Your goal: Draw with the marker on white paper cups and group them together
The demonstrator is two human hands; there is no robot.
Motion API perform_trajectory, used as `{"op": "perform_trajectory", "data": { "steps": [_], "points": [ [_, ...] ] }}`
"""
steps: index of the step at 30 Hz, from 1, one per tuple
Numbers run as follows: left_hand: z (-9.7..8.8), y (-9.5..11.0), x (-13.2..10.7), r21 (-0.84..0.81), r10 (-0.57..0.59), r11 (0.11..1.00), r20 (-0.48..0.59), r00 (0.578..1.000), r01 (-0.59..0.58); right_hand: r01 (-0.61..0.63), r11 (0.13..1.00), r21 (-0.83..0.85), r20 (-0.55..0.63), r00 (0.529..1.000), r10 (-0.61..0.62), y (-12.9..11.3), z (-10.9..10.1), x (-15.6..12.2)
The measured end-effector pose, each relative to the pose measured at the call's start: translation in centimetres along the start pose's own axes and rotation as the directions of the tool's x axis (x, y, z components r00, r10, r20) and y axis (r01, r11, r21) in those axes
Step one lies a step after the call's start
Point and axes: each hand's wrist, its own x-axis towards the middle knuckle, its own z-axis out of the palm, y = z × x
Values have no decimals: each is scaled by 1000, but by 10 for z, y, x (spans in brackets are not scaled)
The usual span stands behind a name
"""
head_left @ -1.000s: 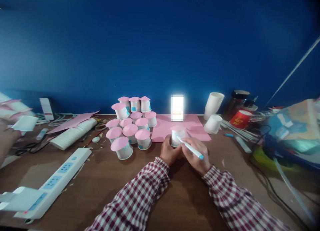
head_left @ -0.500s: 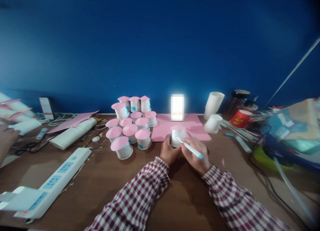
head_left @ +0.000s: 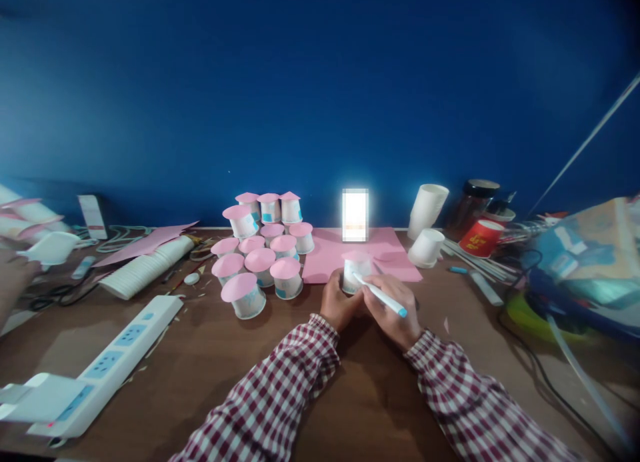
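- Sleeves (head_left: 273, 382), checked, lie over the brown surface (head_left: 360, 402) at 7 and 5 o'clock of the cup (head_left: 351, 267); all hours here are counted from that cup.
- Power strip (head_left: 114, 357) runs out at 8 to 9 o'clock, well apart from the work.
- Right hand (head_left: 399, 327) sits at 4 o'clock, its fingers grasping the pen (head_left: 385, 298) like a writing tool. A light, braced grip should give cleaner strokes.
- Left hand (head_left: 340, 307) sits at 7 o'clock, its fingers grasping the cup's lower side. They would do best low and clear of the tip, so wet ink does not smear.
- Cup stands upright, pink top (head_left: 357, 255) uppermost, the pen's tip at its near wall; whether it touches is too small to tell. Turning the cup with the left fingers would probably suit the curve better than stretching the right wrist. Too hard a squeeze could dent the wall.
- Topped cups (head_left: 261, 267) cluster at 9 to 10 o'clock.
- Pink sheet (head_left: 325, 259) spreads behind, towards 12.
- Stack (head_left: 427, 212) of white cups leans at 2.
- Bright screen (head_left: 355, 215), blurred, stands at 12.
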Motion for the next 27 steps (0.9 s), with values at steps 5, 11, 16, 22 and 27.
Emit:
{"op": "perform_trajectory", "data": {
  "steps": [5, 11, 16, 22, 27],
  "points": [
    [0, 2, 0, 0, -2, 1000, 8, 1000, 2, 4, 1000, -14, -7, 1000, -4, 1, 0, 0],
    [1, 0, 1, 9, -12, 1000, 5, 1000, 12, 18, 999, -49, -40, 999, -20, 4, 1, -1],
    [1, -1, 1, 18, -15, 1000, 20, 1000, 15, 9, 997, -78, -54, 998, -13, 4, 0, -1],
    [0, 1, 0, 20, -5, 1000, 25, 1000, 5, -9, 997, -72, -64, 998, 5, 5, 0, -3],
    [0, 1, 0, -2, -8, 1000, 15, 1000, 8, -7, 1000, -28, -38, 999, 6, 2, 0, -3]
  ]
}}
